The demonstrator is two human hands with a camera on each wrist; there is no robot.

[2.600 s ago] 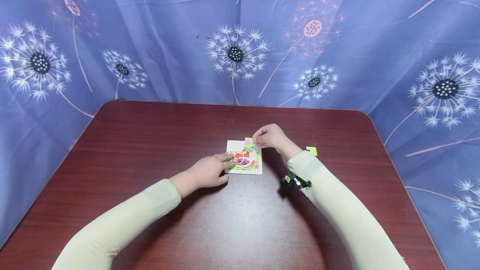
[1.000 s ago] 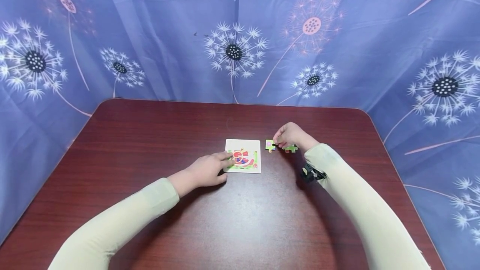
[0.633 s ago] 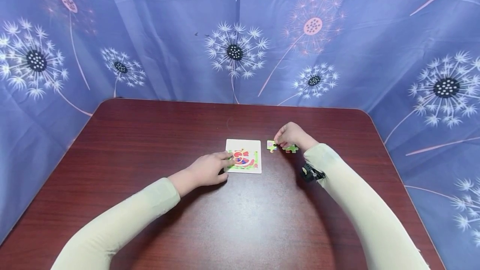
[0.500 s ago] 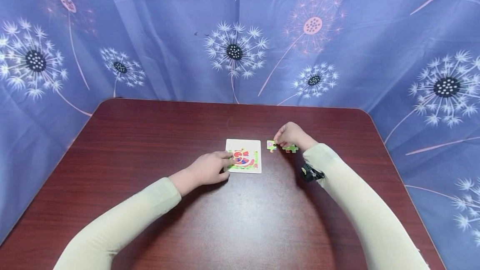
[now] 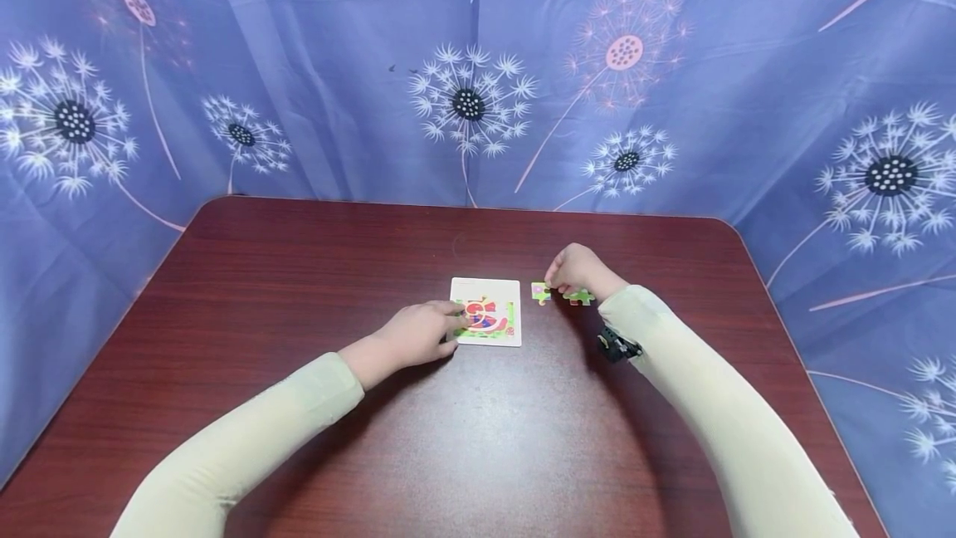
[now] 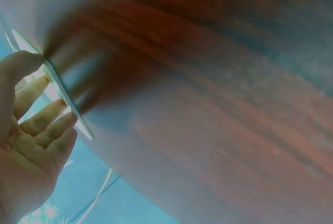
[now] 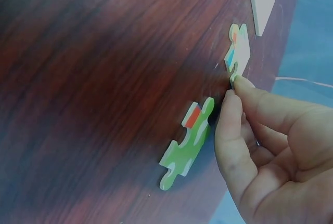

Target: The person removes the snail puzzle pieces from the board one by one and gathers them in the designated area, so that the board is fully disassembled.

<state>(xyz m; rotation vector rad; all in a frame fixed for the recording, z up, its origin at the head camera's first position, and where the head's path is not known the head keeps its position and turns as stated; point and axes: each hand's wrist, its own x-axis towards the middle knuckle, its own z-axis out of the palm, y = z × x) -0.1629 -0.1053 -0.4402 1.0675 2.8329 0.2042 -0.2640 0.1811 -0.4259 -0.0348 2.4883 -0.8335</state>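
one flower piece [image 7: 242, 53] has shifted right, off the puzzle board [image 5: 485, 289], since the earlier frame, so it seems unplaced: nearest, the left hand [image 5: 414, 335] rests extended fingers on that board, and farther, the right hand [image 5: 578, 269] pinches the flower piece beside a green piece [image 7: 184, 146].

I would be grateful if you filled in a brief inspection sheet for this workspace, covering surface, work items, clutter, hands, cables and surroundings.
Surface: dark red-brown, wood-grained table, reflecting light at its middle.
Job's things: white puzzle board, bare above, red-and-green picture below; one puzzle piece pinched, a second piece on the table.
Clutter: nothing seen.
Hands: left hand rests fingers on the board's left side; right hand pinches the puzzle piece.
Cables: nothing seen.
Surroundings: blue dandelion-print cloth behind and on both sides.
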